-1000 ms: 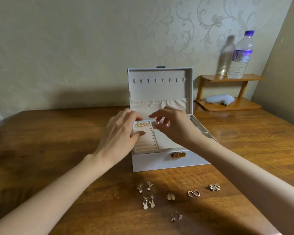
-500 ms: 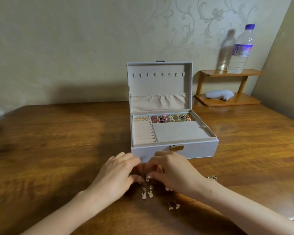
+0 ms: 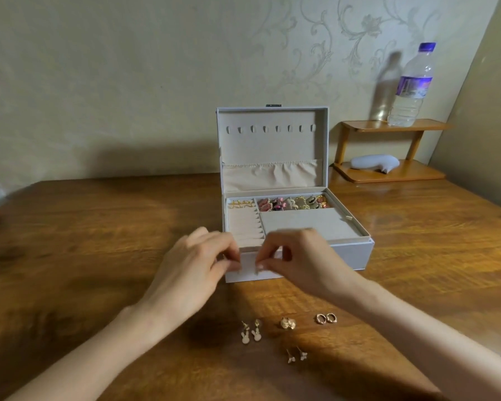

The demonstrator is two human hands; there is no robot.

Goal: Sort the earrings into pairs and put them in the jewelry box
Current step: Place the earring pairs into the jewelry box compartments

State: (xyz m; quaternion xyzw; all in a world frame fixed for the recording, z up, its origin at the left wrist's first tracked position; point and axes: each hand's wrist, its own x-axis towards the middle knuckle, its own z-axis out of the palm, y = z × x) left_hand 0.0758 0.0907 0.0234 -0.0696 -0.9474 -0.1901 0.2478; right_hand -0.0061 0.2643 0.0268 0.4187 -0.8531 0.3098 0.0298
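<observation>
The white jewelry box (image 3: pixel 350 256) stands open on the wooden table (image 3: pixel 99 241), lid upright. A gold pair (image 3: pixel 240 203) sits in its ring rolls, and several coloured earrings (image 3: pixel 292 203) fill the back compartment. My left hand (image 3: pixel 197 264) and right hand (image 3: pixel 298 261) hover before the box's front wall, each pinching a small earring, blurred. On the table near me lie a bunny pair (image 3: pixel 249 332), a gold pair (image 3: pixel 287 323), two hoops (image 3: pixel 325 318) and two small studs (image 3: pixel 297 355).
A small wooden shelf (image 3: pixel 394 172) stands at the back right against the wall. It carries a water bottle (image 3: pixel 412 85) on top and a white object (image 3: pixel 373 163) below. A side wall closes the right.
Both hands left the box, dropped to the earrings on the table, and have risen again in front of the box. The pair that lay nearest the box is gone from the table.
</observation>
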